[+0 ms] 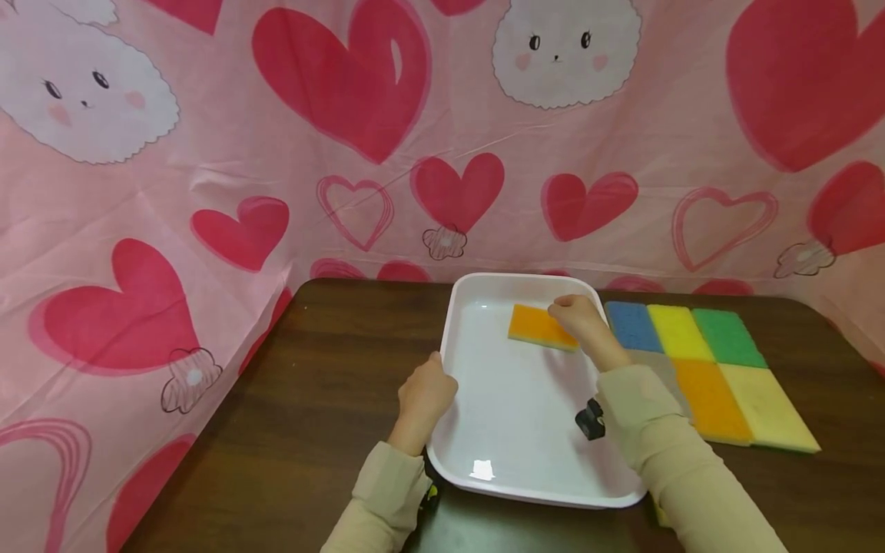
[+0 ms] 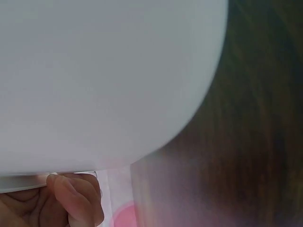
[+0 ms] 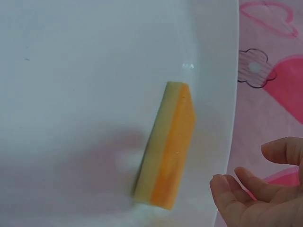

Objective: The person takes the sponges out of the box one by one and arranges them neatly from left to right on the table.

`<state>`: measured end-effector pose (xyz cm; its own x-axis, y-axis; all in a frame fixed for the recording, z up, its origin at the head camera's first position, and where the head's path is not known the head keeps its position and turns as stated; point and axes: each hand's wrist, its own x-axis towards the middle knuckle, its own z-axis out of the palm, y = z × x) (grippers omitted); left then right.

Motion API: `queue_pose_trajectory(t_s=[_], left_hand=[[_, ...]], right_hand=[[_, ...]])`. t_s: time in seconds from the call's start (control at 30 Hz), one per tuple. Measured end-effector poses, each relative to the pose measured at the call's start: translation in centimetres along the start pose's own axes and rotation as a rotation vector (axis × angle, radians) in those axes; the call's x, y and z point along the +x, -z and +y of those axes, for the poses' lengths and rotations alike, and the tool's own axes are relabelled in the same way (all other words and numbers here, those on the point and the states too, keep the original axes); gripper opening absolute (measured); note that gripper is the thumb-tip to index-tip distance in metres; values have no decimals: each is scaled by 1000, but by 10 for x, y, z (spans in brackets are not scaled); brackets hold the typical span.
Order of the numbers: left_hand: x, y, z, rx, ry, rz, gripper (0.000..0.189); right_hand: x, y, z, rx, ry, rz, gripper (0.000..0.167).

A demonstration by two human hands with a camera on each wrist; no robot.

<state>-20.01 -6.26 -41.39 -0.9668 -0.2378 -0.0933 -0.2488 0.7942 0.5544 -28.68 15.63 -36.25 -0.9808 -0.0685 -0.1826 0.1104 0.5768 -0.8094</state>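
A white rectangular tray (image 1: 512, 430) stands on the table, its long sides running away from me. My left hand (image 1: 426, 390) grips its left rim; in the left wrist view the curled fingers (image 2: 78, 196) show at the tray's edge. Toward the far end inside the tray lies an orange sponge (image 1: 535, 326) with a pale yellow layer (image 3: 158, 146) beneath. Just above the sponge's right end is my right hand (image 1: 579, 319). The right wrist view shows that hand's fingers (image 3: 232, 194) loosely bent, apart from the sponge and holding nothing.
Right of the tray, several flat sponges lie edge to edge: blue (image 1: 629, 326), yellow (image 1: 680, 332), green (image 1: 728, 336), grey (image 1: 660, 369), orange (image 1: 710, 399) and pale yellow (image 1: 767, 405). A pink heart-print cloth (image 1: 387, 177) hangs behind the dark wooden table (image 1: 311, 415).
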Motion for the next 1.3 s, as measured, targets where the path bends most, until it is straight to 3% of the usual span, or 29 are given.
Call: queue_pose_trajectory(t_s=[0.33, 0.83, 1.3], left_hand=[[0, 0, -1, -15, 7, -6, 37], [1, 0, 0, -7, 6, -8, 37], [3, 1, 0, -25, 6, -13, 35]], right_hand=[[15, -4, 16, -109, -2, 33, 51], [27, -10, 31, -71, 8, 133, 53], [35, -15, 37, -168, 5, 112, 54]])
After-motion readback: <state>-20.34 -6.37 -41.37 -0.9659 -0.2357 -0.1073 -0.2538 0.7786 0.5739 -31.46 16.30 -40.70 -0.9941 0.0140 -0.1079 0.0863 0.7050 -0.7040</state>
